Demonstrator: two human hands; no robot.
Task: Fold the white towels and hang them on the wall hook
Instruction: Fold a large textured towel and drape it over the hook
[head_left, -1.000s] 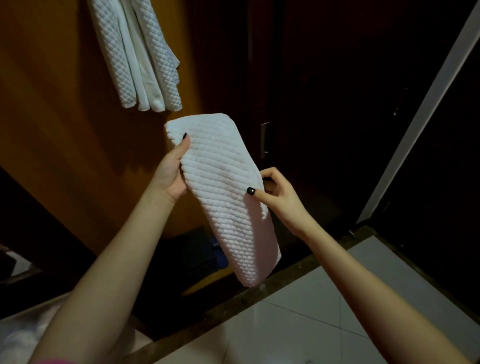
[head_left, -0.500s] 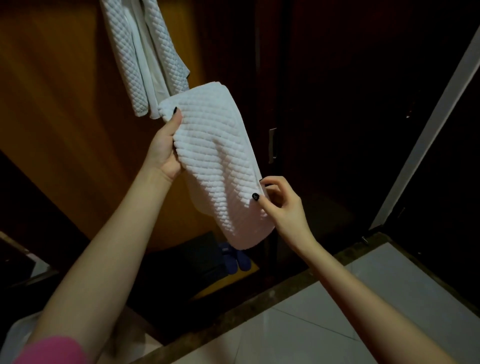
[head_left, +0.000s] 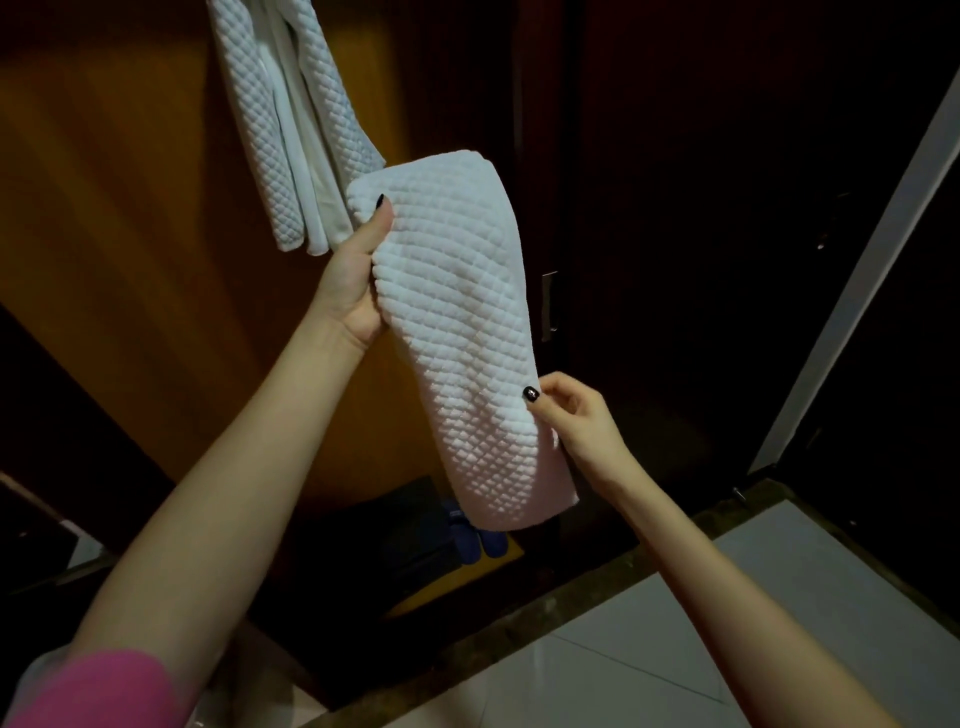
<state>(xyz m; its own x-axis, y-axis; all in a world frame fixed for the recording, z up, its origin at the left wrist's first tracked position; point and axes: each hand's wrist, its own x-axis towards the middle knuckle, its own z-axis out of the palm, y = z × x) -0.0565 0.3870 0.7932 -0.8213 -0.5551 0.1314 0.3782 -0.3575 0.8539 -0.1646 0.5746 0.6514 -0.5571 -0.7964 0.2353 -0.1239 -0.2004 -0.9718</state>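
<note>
Both hands grip the folded towel (head_left: 457, 322) beside the hung towels (head_left: 291, 130) — left hand (head_left: 358, 280) up top, right hand (head_left: 576, 421) pinching lower edge. Keep layers tight, lift twd hook — not in view.

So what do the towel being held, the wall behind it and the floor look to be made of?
Folded towel: soft white cotton-like cloth, going by its quilted diamond weave and limp drape. Wall: probably wood or wood-look laminate, orange-brown with faint streaky grain. Floor: likely glazed ceramic tile, pale, glossy, with thin grout lines.
</note>
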